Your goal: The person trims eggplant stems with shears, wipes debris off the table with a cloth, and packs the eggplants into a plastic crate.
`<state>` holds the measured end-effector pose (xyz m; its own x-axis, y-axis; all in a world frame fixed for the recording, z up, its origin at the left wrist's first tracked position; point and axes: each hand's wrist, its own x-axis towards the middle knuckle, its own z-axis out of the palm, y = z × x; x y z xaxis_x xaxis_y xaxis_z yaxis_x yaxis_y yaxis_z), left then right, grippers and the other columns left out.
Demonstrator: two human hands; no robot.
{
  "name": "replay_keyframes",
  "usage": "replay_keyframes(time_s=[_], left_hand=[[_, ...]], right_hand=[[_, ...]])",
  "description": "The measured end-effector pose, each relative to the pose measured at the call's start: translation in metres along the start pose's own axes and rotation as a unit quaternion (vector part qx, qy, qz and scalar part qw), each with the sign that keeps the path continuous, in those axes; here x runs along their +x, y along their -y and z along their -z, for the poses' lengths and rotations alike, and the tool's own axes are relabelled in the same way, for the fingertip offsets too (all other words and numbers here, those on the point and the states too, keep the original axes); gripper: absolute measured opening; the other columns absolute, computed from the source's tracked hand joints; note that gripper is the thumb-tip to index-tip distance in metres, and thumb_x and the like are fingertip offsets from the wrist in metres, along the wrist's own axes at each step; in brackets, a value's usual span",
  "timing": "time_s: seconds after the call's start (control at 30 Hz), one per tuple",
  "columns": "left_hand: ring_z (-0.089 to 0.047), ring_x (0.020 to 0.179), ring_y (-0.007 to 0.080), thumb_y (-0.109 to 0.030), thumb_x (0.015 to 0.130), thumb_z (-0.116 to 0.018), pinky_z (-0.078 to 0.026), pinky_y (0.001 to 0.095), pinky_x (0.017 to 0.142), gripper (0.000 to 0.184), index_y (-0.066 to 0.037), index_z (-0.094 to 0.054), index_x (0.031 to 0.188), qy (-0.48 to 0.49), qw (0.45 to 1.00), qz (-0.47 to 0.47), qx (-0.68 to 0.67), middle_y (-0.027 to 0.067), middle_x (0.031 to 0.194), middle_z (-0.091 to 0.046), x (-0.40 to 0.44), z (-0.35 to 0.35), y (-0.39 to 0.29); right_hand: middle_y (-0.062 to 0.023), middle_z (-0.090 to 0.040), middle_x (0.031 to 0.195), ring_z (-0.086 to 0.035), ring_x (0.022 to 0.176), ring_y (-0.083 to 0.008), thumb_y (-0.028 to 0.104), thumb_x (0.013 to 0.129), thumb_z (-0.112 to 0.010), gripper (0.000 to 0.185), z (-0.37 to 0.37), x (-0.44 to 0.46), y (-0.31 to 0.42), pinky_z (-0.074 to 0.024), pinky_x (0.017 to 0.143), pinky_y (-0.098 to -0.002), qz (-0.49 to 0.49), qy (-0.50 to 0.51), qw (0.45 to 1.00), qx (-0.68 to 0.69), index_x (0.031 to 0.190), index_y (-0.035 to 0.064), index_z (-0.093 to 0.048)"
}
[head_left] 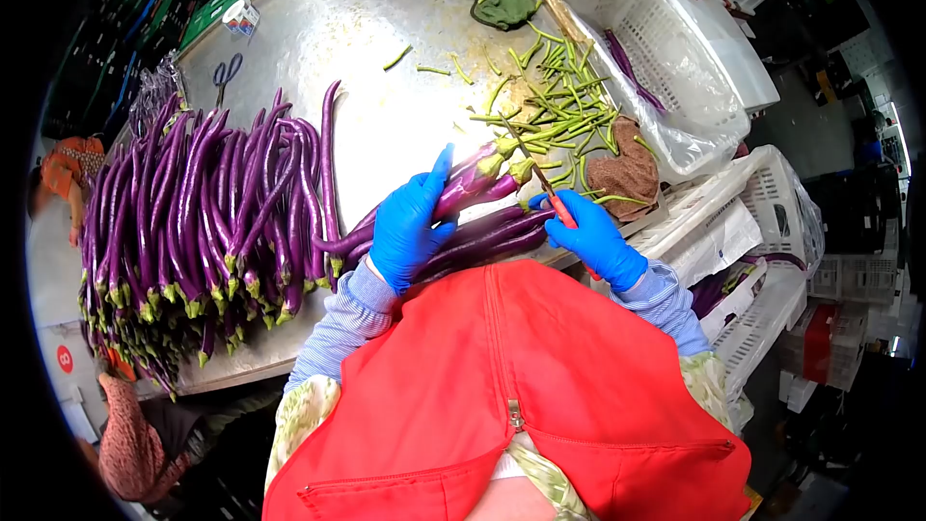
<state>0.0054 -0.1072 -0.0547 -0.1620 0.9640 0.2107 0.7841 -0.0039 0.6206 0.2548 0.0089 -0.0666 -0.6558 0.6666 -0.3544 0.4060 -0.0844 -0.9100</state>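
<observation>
"Since your left hand (410, 229) is curled around a few purple eggplants (468, 191), which way do the green caps (522, 171) face?"

"Toward your right hand (600, 238), lol. You've got those fingers wrapped round a red-handled cutting tool (561, 211), blade right by the caps. Both hands are full, basically."

"And the rest of your worktop (362, 130)?"

"Huge eggplant pile (207, 203) on your left, dark-handled scissors (222, 85) just beyond it. Green beans (569, 87) are scattered past your blade, and a brown cloth (627, 171) sits near your right hand."
</observation>
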Motion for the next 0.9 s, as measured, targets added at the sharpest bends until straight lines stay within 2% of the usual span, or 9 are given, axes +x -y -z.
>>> replay_keyframes(time_s=[0.07,0.13,0.23,0.3,0.47,0.57,0.67,0.8,0.9], left_hand=[[-0.063,0.088,0.0328,-0.003,0.071,-0.069,-0.050,0.0383,0.076,0.079,-0.013,-0.039,0.143,-0.018,0.999,-0.038,-0.027,0.0156,0.101,-0.062,0.000,-0.005,0.007],[-0.062,0.093,0.0349,-0.003,0.073,-0.067,-0.049,0.0398,0.079,0.075,-0.010,-0.040,0.142,-0.048,0.994,-0.071,-0.075,0.0173,0.106,-0.062,-0.006,-0.016,0.031],[-0.062,0.095,0.0338,-0.002,0.075,-0.063,-0.048,0.0380,0.085,0.072,-0.009,-0.039,0.142,-0.083,0.990,-0.003,-0.110,0.0189,0.108,-0.061,0.005,0.041,-0.002],[-0.062,0.093,0.0302,0.001,0.072,-0.065,-0.049,0.0371,0.085,0.079,-0.010,-0.037,0.145,-0.148,0.975,0.006,-0.167,0.0138,0.105,-0.062,0.010,0.081,-0.008],[-0.060,0.082,0.0144,0.000,0.074,-0.068,-0.050,0.0324,0.077,0.037,-0.007,-0.057,0.109,-0.432,0.801,-0.026,-0.414,0.0027,0.091,-0.063,0.040,0.207,0.042],[-0.059,0.077,0.0121,-0.006,0.078,-0.069,-0.050,0.0307,0.070,0.025,-0.008,-0.059,0.101,-0.587,0.708,-0.176,-0.352,0.0022,0.085,-0.062,0.037,0.327,0.091],[-0.056,0.072,0.0168,-0.011,0.074,-0.072,-0.050,0.0338,0.068,0.032,-0.003,-0.058,0.100,-0.796,0.500,-0.188,-0.285,0.0053,0.089,-0.062,0.016,0.440,0.153],[-0.055,0.071,0.0214,-0.005,0.075,-0.069,-0.049,0.0341,0.071,0.032,-0.001,-0.055,0.103,-0.939,0.221,-0.135,-0.228,0.0073,0.090,-0.061,-0.058,0.554,0.207],[-0.055,0.078,0.0227,-0.007,0.078,-0.067,-0.047,0.0361,0.076,0.029,-0.002,-0.056,0.104,-0.947,0.212,-0.006,-0.241,0.0078,0.094,-0.061,-0.099,0.551,0.265]], right_hand=[[-0.0035,-0.062,0.088,-0.056,0.073,-0.0098,0.017,0.087,-0.062,0.032,0.000,0.000,0.000,-0.0453,0.063,-0.0247,-0.024,0.001,0.997,0.067,0.115,0.0015,-0.058],[0.0017,-0.060,0.083,-0.046,0.061,-0.0023,0.021,0.088,-0.062,0.031,-0.007,0.002,0.006,-0.0340,0.051,-0.0177,-0.007,-0.035,0.994,0.102,0.113,0.0032,-0.061],[-0.0034,-0.062,0.086,-0.041,0.051,-0.0039,0.014,0.090,-0.059,0.028,-0.003,0.009,0.007,-0.0303,0.046,-0.0194,-0.009,0.028,0.982,0.185,0.115,-0.0005,-0.057],[-0.0042,-0.059,0.082,-0.045,0.054,-0.0058,0.012,0.086,-0.057,0.034,0.002,0.014,-0.006,-0.0339,0.047,-0.0201,-0.003,0.035,0.990,0.136,0.116,-0.0032,-0.055],[-0.0039,-0.055,0.070,-0.050,0.060,-0.0093,0.008,0.079,-0.054,0.042,-0.019,0.018,0.020,-0.0410,0.057,-0.0218,0.004,0.042,0.994,0.101,0.119,-0.0038,-0.051],[-0.0063,-0.060,0.073,-0.054,0.062,-0.0112,0.007,0.080,-0.055,0.043,-0.037,0.016,0.031,-0.0428,0.059,-0.0228,0.006,0.040,0.994,0.104,0.121,-0.0031,-0.050],[-0.0066,-0.060,0.081,-0.055,0.064,-0.0120,0.008,0.077,-0.058,0.045,-0.045,0.021,0.030,-0.0448,0.061,-0.0233,-0.003,0.057,0.995,0.082,0.121,-0.0024,-0.051],[-0.0058,-0.061,0.076,-0.055,0.063,-0.0120,0.009,0.078,-0.061,0.051,-0.064,0.026,0.031,-0.0442,0.060,-0.0230,-0.032,0.049,0.993,0.099,0.125,-0.0032,-0.049],[0.0029,-0.055,0.072,-0.045,0.058,-0.0058,0.009,0.076,-0.068,0.051,-0.081,0.014,0.071,-0.0337,0.052,-0.0192,-0.118,0.041,0.990,0.072,0.125,0.0055,-0.056]])
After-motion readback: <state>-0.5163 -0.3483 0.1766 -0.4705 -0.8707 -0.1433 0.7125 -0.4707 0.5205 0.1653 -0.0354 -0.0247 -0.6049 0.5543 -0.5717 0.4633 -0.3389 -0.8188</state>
